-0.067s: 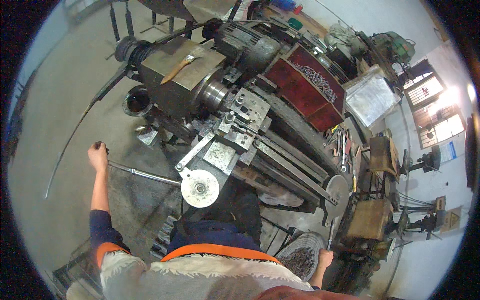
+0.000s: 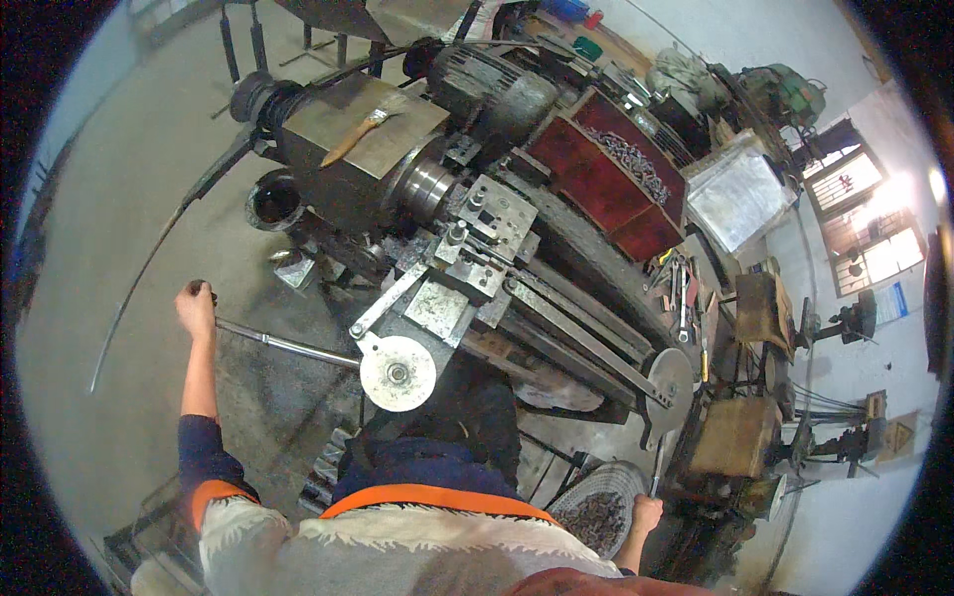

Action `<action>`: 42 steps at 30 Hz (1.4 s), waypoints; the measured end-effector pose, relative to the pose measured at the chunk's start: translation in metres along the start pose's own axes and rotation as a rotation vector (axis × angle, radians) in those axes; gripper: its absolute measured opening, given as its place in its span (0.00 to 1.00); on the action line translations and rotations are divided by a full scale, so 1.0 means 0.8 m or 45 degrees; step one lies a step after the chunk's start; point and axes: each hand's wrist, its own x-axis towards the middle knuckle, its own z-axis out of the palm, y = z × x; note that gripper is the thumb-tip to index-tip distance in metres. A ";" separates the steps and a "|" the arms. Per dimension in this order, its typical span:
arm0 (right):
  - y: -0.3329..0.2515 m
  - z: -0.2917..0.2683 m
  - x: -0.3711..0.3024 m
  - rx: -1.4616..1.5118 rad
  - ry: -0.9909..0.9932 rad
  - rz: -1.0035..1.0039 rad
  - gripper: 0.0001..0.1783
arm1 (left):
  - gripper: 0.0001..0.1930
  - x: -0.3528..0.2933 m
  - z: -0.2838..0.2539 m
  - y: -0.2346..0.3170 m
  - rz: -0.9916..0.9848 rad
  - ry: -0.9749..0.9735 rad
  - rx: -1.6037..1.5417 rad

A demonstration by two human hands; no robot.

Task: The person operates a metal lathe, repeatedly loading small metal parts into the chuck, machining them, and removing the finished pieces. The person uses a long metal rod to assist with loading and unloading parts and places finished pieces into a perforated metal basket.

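1. On the left, the person's left hand (image 2: 196, 310) is wrapped around the dark end of a long, shiny metal lever (image 2: 288, 345); the fingers cover most of that end, so its shape is hard to make out.
2. The lever's other end meets a pale, round metal disc (image 2: 397, 373) at the near side of the grey metal lathe (image 2: 437, 306) (what joins them is hidden behind the disc).
3. On the near right, the right hand (image 2: 647, 515) is closed around the lower end of a thin metal handle (image 2: 659, 465), below a grey round wheel (image 2: 672, 375); the grip's underside cannot be seen.
4. Beside that hand stands a grey round basket (image 2: 618, 475) of small dark metal pieces, its near part cut off by the person's clothing and arm.
5. Farther off, a dark red metal tray (image 2: 586, 179) holds small silvery parts, too small to tell apart.
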 end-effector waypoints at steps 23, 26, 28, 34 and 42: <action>0.049 0.057 0.231 -0.078 0.221 -0.330 0.17 | 0.08 0.009 0.143 0.062 -0.239 -0.102 -0.573; 0.034 0.036 0.187 -0.053 0.061 -0.251 0.18 | 0.11 -0.012 0.155 0.142 -0.146 -0.206 -0.499; 0.055 0.058 0.165 -0.160 0.182 -0.170 0.19 | 0.14 -0.020 0.163 0.163 -0.079 -0.163 -0.480; 0.046 0.049 0.083 -0.178 0.072 -0.162 0.21 | 0.13 -0.008 0.172 0.152 -0.156 -0.200 -0.565; -0.001 0.020 0.036 -0.118 0.011 -0.015 0.20 | 0.16 -0.007 0.162 0.148 -0.128 -0.159 -0.496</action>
